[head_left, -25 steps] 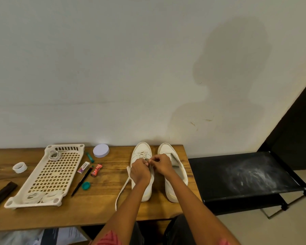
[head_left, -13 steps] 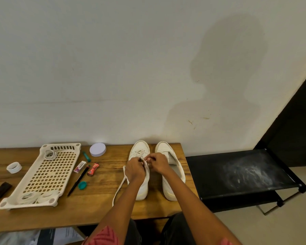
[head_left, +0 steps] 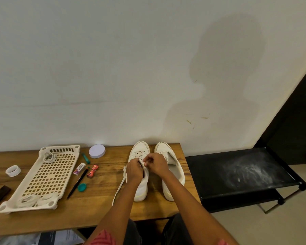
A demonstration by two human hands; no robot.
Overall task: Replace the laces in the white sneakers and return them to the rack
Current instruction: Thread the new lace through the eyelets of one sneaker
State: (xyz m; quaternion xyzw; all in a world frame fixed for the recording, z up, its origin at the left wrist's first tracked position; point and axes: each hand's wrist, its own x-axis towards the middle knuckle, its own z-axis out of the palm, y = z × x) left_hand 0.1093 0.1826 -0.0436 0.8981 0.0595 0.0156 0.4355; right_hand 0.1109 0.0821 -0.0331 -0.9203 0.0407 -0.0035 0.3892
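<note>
Two white sneakers stand side by side, toes to the wall, on the wooden table [head_left: 102,206]. The left sneaker [head_left: 140,188] is partly laced near the toe; the right sneaker [head_left: 173,175] has no lace and its tongue stands up. My left hand [head_left: 133,171] and my right hand [head_left: 155,164] meet over the left sneaker's eyelets, both pinching its white lace. One loose end of the lace [head_left: 119,187] trails down the left side of that shoe onto the table. Which eyelet the fingers work at is hidden.
A cream perforated rack shelf [head_left: 42,175] lies to the left with coiled laces [head_left: 49,157] on it. Between it and the shoes lie a white lid [head_left: 97,151], a pen [head_left: 77,183], small packets and a teal cap. A black shoe rack [head_left: 240,174] stands right of the table.
My hands have stayed on the left sneaker's lace with only small finger shifts. The view has drifted a little, so the table sits slightly lower and further left.
</note>
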